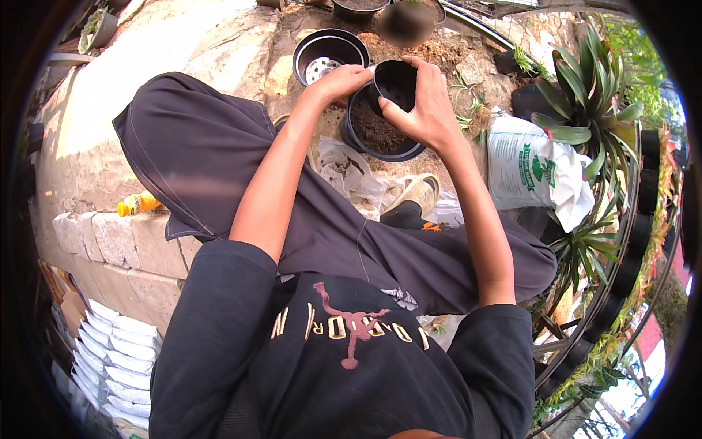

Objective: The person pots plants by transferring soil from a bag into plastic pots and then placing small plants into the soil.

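A small black plastic plant pot [396, 82] is tilted over a larger black pot [355, 137], its inside facing me. My right hand [425, 104] grips its right side, with the thumb near the lower rim and the fingers around the far edge. At its left rim is my left hand [341, 85], the fingertips against the pot's side and partly hidden. Dark brown soil [378, 129] lies inside the larger pot, below the tilted one. Just beyond my left hand stands another black pot [332, 46] with a perforated, light-looking bottom.
A white printed sack [518, 159] stands at the right beside a bromeliad-like plant [589, 104]. Crumpled clear plastic [343, 159] and a clog-type shoe [419, 195] lie below the pots. Loose soil [433, 52] covers the ground beyond. A yellow bottle [140, 203] lies left.
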A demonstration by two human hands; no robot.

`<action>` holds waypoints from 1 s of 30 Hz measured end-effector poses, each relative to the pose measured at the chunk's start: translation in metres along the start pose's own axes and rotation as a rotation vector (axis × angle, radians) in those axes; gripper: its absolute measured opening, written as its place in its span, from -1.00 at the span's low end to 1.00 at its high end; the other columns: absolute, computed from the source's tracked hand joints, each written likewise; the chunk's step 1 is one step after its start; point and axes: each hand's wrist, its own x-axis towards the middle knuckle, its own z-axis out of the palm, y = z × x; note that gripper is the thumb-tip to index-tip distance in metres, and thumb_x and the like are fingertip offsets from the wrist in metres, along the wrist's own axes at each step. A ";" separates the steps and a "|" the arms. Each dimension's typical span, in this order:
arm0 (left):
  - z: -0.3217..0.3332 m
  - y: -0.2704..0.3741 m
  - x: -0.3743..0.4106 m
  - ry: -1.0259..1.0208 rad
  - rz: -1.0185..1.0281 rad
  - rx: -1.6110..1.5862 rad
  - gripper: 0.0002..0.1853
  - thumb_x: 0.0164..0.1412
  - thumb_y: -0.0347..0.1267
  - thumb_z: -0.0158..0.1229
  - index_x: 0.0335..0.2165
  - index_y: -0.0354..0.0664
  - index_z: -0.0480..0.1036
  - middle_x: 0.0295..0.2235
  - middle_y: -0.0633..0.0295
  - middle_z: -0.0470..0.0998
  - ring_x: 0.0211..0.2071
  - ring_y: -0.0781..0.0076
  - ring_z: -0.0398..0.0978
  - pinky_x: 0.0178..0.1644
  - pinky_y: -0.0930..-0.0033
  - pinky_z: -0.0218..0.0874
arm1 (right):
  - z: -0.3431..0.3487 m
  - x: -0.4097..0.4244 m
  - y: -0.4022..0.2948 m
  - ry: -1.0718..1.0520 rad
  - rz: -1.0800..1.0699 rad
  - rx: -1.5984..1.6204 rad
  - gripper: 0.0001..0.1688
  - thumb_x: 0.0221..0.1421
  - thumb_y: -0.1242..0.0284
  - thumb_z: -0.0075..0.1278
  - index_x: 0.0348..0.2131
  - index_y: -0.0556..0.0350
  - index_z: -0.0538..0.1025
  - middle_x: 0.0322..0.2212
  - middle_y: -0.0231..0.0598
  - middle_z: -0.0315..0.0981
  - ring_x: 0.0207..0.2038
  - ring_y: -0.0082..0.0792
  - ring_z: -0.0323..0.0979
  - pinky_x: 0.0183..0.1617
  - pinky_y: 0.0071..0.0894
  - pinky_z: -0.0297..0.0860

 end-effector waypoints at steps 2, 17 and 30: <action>0.000 -0.001 -0.001 0.001 -0.021 -0.022 -0.53 0.34 0.03 -0.04 -0.01 -0.02 0.48 -0.30 0.34 0.56 -0.31 0.46 0.54 -0.26 0.27 0.40 | -0.011 0.002 -0.007 0.002 -0.011 0.013 0.03 -0.14 0.06 0.20 0.21 0.21 0.23 -0.02 0.21 0.25 0.07 0.21 0.19 0.18 0.09 0.22; 0.001 -0.002 -0.001 0.064 0.029 0.059 -0.44 0.36 0.13 -0.06 -0.08 -0.12 0.51 -0.46 0.39 0.50 -0.51 0.57 0.43 -0.50 0.45 0.25 | 0.001 -0.007 0.001 -0.160 0.012 0.043 -0.01 -0.10 0.08 0.26 0.21 0.07 0.22 0.01 0.20 0.20 0.13 0.22 0.16 0.26 0.08 0.15; 0.005 -0.001 0.000 0.095 0.058 0.103 -0.38 0.37 0.16 -0.11 -0.08 -0.18 0.49 -0.51 0.37 0.43 -0.62 0.60 0.32 -0.61 0.45 0.13 | 0.009 -0.011 0.010 -0.164 0.123 0.028 -0.02 0.02 0.11 0.26 0.31 -0.09 0.17 0.06 0.33 0.19 0.16 0.28 0.18 0.26 0.05 0.19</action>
